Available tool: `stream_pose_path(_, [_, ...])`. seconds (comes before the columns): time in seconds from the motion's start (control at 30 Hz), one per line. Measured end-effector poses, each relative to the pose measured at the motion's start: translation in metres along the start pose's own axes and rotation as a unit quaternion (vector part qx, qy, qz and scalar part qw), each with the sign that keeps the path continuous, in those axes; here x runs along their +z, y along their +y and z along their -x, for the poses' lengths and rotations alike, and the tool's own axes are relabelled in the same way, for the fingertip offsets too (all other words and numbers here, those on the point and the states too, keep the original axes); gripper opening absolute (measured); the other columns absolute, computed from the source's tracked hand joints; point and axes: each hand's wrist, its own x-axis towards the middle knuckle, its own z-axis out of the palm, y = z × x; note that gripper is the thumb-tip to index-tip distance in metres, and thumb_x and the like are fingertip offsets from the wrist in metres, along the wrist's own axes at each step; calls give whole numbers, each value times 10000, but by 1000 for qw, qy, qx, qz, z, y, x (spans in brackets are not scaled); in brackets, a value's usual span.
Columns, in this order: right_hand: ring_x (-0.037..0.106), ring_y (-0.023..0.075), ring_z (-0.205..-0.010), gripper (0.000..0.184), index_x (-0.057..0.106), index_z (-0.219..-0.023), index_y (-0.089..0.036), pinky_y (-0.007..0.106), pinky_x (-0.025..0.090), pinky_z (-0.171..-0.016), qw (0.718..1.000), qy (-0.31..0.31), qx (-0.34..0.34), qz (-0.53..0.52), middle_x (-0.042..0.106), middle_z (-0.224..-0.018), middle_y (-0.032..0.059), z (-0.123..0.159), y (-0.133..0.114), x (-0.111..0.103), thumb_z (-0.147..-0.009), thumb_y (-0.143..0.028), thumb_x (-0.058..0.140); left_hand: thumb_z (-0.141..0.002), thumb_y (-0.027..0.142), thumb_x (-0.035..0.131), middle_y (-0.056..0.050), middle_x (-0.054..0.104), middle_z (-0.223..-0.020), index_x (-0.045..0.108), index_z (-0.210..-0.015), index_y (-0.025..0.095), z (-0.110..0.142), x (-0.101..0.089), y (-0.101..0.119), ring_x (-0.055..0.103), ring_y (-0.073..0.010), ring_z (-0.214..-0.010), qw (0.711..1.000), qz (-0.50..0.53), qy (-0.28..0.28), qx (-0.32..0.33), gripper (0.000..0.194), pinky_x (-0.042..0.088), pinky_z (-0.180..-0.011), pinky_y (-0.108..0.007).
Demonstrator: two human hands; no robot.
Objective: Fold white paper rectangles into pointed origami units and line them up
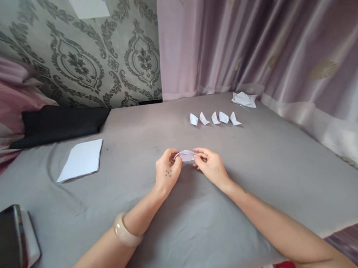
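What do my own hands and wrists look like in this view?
Both hands are bare, with no gloves and no sleeves in view. The left hand has a small cluster of dark dots on its back; the right hand has a similar, fainter cluster. A wide, pale, glossy bangle circles the left wrist; none shows on the right.

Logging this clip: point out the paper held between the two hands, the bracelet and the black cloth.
Paper [187,157]: head view, middle of the part showing between the fingertips.
Bracelet [123,233]: head view, outer face of the band.
Black cloth [65,124]: head view, middle of its upper surface.
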Motion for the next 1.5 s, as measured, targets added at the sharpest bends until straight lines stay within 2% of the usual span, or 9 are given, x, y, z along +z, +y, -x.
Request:
stream_pose_path(0.13, [642, 142, -594, 303, 693, -977, -162, 246, 478, -552, 992, -30, -26, 120, 724, -761, 47, -10, -1, 1, -839, -300, 461, -788, 179, 463, -71, 712, -816, 639, -996, 145, -5, -1, -3, 682, -164, -692, 998, -2, -55, -43, 275, 529, -659, -261])
stream_pose_path(0.27, [582, 144, -512, 231, 718, -801, -188, 247, 420, -530, 982, -33, -44, 179, 669, -591, 18, -13, -7, 3, -792, -239, 492, -814, 200, 421, -50, 667, -666, 688, -920, 148, -8, -8, 5, 615, -165, -632, 984, -169, -65, 4, 291, 458, -618, -252])
stream_pose_path(0.4, [564, 139, -501, 235, 716, -793, -188, 239, 398, -530, 977, -35, -46, 207, 655, -574, 20, -15, -9, 6, -804, -245, 488, -825, 207, 405, -36, 608, -608, 697, -756, 155, -12, -14, 12, 541, -152, -603, 960, -265, -92, 25, 305, 385, -590, -243])
stream_pose_path(0.5, [573, 137, -527, 264, 721, -817, -173, 234, 399, -549, 975, -40, -39, 214, 670, -613, 31, -16, -7, 7, -825, -253, 470, -804, 187, 417, -30, 584, -548, 682, -689, 141, -18, -18, 14, 531, -144, -558, 957, -266, -120, -4, 292, 362, -543, -228])
stream_pose_path(0.63, [582, 143, -569, 295, 738, -865, -171, 235, 402, -583, 974, -47, -35, 221, 678, -637, 36, -15, -5, 6, -834, -236, 452, -771, 159, 424, -31, 622, -562, 695, -775, 135, -22, -19, 14, 553, -137, -522, 956, -253, -144, -36, 272, 369, -509, -214])
stream_pose_path(0.97, [590, 141, -616, 285, 741, -893, -184, 231, 390, -596, 972, -69, -25, 222, 697, -684, 28, -14, 0, -2, -818, -213, 468, -743, 191, 458, -8, 615, -627, 700, -830, 136, -20, -9, 6, 524, -133, -594, 962, -243, -119, -29, 263, 352, -548, -220])
stream_pose_path(1.2, [563, 127, -597, 273, 720, -871, -179, 226, 380, -590, 973, -78, -23, 214, 691, -693, 22, -9, 0, -1, -830, -238, 457, -857, 292, 401, -3, 614, -568, 662, -773, 156, -15, -15, 6, 514, -111, -453, 964, -195, -172, -53, 305, 374, -517, -219])
stream_pose_path(1.3, [542, 124, -579, 259, 704, -837, -181, 230, 370, -579, 972, -75, -18, 220, 688, -701, 23, -7, 1, 2, -835, -253, 456, -885, 264, 381, -8, 590, -526, 643, -757, 160, -13, -14, 6, 536, -126, -476, 964, -212, -161, -22, 309, 383, -536, -222])
stream_pose_path(1.5, [556, 133, -578, 252, 678, -907, -197, 237, 361, -574, 968, -93, -27, 233, 685, -708, 26, -3, -2, 5, -865, -252, 435, -921, 195, 368, -61, 659, -723, 631, -940, 154, -13, -13, -2, 598, -162, -643, 938, -303, -126, 108, 267, 380, -598, -244])
